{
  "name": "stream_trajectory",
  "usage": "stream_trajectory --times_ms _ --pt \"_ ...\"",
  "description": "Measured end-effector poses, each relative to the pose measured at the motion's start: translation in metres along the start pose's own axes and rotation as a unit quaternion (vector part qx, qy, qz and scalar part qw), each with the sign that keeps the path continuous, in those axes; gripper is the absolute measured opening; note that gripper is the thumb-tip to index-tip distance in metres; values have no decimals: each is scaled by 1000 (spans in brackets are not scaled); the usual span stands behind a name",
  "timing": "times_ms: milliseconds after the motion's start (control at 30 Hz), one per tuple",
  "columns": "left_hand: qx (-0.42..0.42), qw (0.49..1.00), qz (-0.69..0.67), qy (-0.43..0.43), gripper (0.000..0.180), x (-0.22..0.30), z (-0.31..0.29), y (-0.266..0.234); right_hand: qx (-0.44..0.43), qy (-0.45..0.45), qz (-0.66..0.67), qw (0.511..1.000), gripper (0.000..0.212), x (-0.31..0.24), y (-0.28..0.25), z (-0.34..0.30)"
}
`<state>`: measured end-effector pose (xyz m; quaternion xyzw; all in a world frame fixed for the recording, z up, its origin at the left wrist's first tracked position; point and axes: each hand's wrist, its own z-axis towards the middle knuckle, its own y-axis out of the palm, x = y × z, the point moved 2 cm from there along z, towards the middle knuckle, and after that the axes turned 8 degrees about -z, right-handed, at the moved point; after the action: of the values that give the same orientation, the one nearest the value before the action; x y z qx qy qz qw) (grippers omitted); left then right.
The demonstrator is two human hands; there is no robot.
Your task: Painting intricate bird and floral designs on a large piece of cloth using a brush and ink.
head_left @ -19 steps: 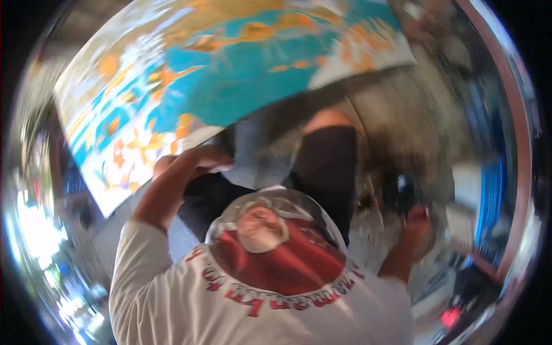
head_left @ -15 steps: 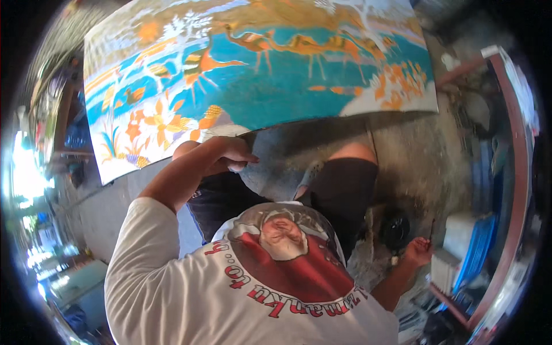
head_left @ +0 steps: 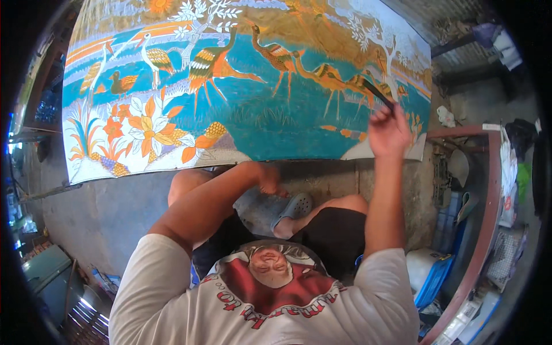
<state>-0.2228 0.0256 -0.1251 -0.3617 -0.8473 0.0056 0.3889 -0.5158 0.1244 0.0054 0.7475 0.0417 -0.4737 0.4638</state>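
A big, wide painting (head_left: pixel 287 148) is filling the space in front of the person. It is showing blue-green water, with tall birds (head_left: pixel 206 64) standing in it, big flowers (head_left: pixel 146 129) growing at the lower left, and a pale tree (head_left: pixel 392 56) rising at the right. Under the painting, the grey floor (head_left: pixel 115 195) is showing.

The person is sitting with bent knees, wearing a white shirt (head_left: pixel 152 287) and dark shorts (head_left: pixel 330 236). Over at the right, a red-brown frame (head_left: pixel 494 167) is running past the person's side. A bright blue tub edge (head_left: pixel 441 280) is poking out between that frame and the right sleeve.

The right hand (head_left: pixel 390 135) is reaching up over the right part of the painting. Its grip is closing around a dark, thin tool (head_left: pixel 376 92), and the tool's far end is pointing up and left, at the small orange birds. The left hand (head_left: pixel 266 178) is hanging just below the painting's bottom edge, with its forearm crossing in front of the left knee. That hand is looking blurry, so I cannot tell if its grip is open or closed. A grey shoe with holes (head_left: pixel 299 206) is peeking out near it.
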Motion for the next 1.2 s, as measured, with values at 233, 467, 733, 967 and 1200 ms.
stream_trajectory --times_ms 233,467,733,967,1200 --pt "16 998 -49 47 76 17 -22 -21 -33 24 -200 979 23 138 53 149" --pt "10 994 -96 42 67 18 -29 -22 -17 -25 -354 935 22 193 58 199" --pt "15 995 -74 60 66 25 -44 -25 -32 -43 -422 905 28 202 56 213" --pt "-17 997 -70 41 68 31 -51 -32 -49 -51 -450 890 27 208 54 217" --pt "0 997 -58 46 67 28 -49 -28 -60 -49 -457 886 26 214 57 219"
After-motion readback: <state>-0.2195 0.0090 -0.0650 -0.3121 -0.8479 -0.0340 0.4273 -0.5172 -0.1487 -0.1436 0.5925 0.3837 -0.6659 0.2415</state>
